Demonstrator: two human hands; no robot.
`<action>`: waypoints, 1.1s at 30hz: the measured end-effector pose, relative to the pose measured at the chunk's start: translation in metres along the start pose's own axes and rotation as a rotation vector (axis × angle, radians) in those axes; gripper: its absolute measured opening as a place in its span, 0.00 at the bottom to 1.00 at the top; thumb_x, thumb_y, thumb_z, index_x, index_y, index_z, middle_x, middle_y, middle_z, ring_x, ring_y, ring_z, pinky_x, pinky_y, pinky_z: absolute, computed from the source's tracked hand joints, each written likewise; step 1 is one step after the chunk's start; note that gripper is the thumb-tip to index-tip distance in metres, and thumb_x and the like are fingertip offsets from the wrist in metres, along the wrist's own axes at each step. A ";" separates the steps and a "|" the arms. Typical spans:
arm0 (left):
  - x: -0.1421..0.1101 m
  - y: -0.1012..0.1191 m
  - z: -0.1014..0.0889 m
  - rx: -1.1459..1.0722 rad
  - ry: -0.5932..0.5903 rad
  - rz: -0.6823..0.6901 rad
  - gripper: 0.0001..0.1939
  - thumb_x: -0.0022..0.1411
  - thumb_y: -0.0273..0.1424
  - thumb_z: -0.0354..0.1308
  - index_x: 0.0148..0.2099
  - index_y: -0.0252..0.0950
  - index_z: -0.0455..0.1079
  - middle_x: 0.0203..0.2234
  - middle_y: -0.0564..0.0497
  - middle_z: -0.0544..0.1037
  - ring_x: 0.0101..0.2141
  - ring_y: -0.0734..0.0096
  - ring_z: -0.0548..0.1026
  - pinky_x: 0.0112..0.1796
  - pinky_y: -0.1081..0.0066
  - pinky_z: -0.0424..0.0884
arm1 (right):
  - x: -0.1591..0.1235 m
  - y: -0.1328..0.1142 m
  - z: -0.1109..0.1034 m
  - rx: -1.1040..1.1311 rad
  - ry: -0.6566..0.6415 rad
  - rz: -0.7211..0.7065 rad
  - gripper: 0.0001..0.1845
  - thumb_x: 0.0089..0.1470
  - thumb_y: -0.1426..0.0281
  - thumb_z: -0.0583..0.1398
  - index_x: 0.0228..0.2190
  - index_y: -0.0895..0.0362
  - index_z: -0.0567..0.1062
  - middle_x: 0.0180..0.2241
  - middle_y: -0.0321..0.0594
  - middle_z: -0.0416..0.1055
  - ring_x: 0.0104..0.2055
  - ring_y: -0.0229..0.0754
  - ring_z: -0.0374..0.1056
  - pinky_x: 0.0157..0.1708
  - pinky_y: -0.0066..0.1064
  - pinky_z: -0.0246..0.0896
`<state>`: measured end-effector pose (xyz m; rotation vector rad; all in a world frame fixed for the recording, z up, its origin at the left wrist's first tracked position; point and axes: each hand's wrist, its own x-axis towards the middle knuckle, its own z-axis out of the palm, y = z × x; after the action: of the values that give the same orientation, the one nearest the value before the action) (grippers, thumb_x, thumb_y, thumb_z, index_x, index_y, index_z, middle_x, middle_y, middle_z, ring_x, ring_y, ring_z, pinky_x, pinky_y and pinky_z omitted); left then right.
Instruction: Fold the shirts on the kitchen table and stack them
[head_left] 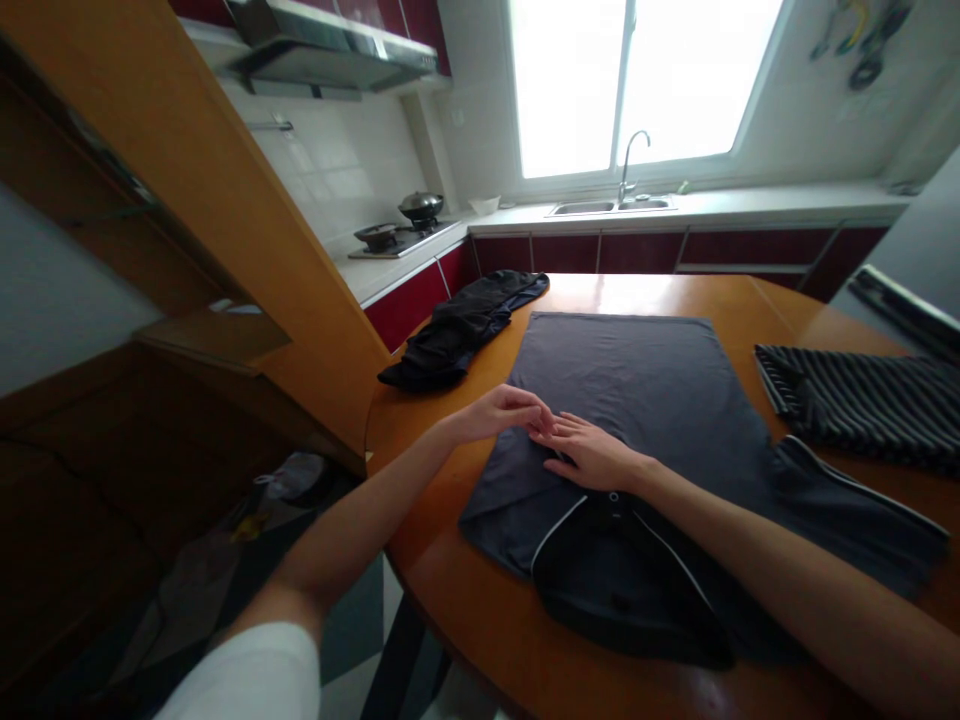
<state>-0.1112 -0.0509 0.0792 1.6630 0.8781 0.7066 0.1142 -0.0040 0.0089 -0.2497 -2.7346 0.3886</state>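
A dark grey shirt with black panels and white piping lies spread on the wooden table, its collar end toward me. Its left edge looks turned in, while a sleeve stretches out to the right. My right hand rests flat on the fabric, fingers extended to the left. Over its fingertips, my left hand has its fingers bent and drawn together near the shirt's left side. Whatever those fingertips pinch, if anything, is hidden.
A black garment lies at the table's far left, and a striped garment at its right. The round wooden table curves close on my left. Behind it are a stove with pans and a sink.
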 end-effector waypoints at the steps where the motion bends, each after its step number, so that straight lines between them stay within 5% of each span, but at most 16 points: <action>1: -0.004 -0.001 0.005 0.101 0.066 0.070 0.21 0.69 0.44 0.58 0.45 0.30 0.78 0.40 0.39 0.82 0.43 0.59 0.80 0.48 0.62 0.74 | 0.000 0.000 0.000 0.003 -0.004 0.004 0.29 0.64 0.62 0.57 0.64 0.55 0.65 0.65 0.49 0.61 0.69 0.53 0.53 0.67 0.54 0.49; 5: -0.038 -0.018 0.023 0.584 0.134 0.245 0.18 0.74 0.37 0.49 0.58 0.37 0.74 0.56 0.40 0.75 0.59 0.57 0.70 0.61 0.56 0.62 | 0.001 0.000 0.001 0.008 -0.031 0.006 0.29 0.65 0.64 0.55 0.65 0.53 0.62 0.68 0.47 0.56 0.70 0.51 0.51 0.67 0.53 0.48; 10: -0.089 -0.035 0.035 0.964 -0.100 0.045 0.28 0.76 0.37 0.44 0.74 0.47 0.47 0.71 0.51 0.53 0.71 0.60 0.44 0.68 0.52 0.41 | 0.000 0.001 0.003 0.008 -0.036 0.036 0.27 0.66 0.66 0.53 0.64 0.54 0.65 0.67 0.47 0.58 0.70 0.48 0.52 0.68 0.50 0.47; 15: -0.124 -0.030 0.041 1.064 -0.157 -0.054 0.30 0.77 0.39 0.42 0.75 0.50 0.39 0.72 0.54 0.48 0.71 0.60 0.39 0.68 0.53 0.35 | 0.000 0.002 0.004 0.025 -0.027 0.035 0.27 0.66 0.66 0.53 0.64 0.53 0.65 0.67 0.46 0.58 0.70 0.48 0.53 0.68 0.51 0.46; 20: -0.139 -0.016 0.035 0.952 -0.242 -0.040 0.28 0.75 0.42 0.47 0.73 0.55 0.47 0.71 0.56 0.51 0.71 0.56 0.37 0.68 0.49 0.34 | 0.000 0.002 0.001 0.049 -0.022 0.045 0.27 0.65 0.66 0.54 0.64 0.53 0.65 0.67 0.46 0.59 0.69 0.48 0.53 0.68 0.51 0.46; 25: -0.098 -0.002 0.006 0.811 -0.002 -0.015 0.26 0.75 0.37 0.46 0.72 0.48 0.53 0.70 0.51 0.57 0.70 0.60 0.49 0.68 0.53 0.44 | 0.000 0.002 0.002 0.055 -0.009 0.046 0.27 0.64 0.66 0.56 0.63 0.53 0.66 0.66 0.47 0.60 0.68 0.49 0.55 0.68 0.52 0.48; 29: -0.021 -0.013 -0.014 0.787 0.208 0.078 0.26 0.70 0.29 0.49 0.69 0.37 0.61 0.65 0.44 0.66 0.66 0.59 0.61 0.66 0.58 0.55 | 0.001 0.003 0.003 0.061 0.006 0.059 0.25 0.63 0.65 0.57 0.61 0.52 0.69 0.65 0.47 0.62 0.67 0.51 0.58 0.67 0.54 0.50; 33: 0.048 -0.041 -0.011 0.786 0.296 0.113 0.28 0.66 0.25 0.48 0.67 0.32 0.62 0.63 0.42 0.68 0.62 0.60 0.66 0.63 0.61 0.61 | 0.001 0.003 -0.001 0.063 0.011 0.061 0.24 0.62 0.65 0.59 0.59 0.54 0.72 0.63 0.49 0.64 0.66 0.51 0.60 0.66 0.52 0.51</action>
<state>-0.1020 0.0017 0.0432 2.3483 1.4002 0.7448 0.1147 -0.0004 0.0094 -0.3178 -2.7037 0.4883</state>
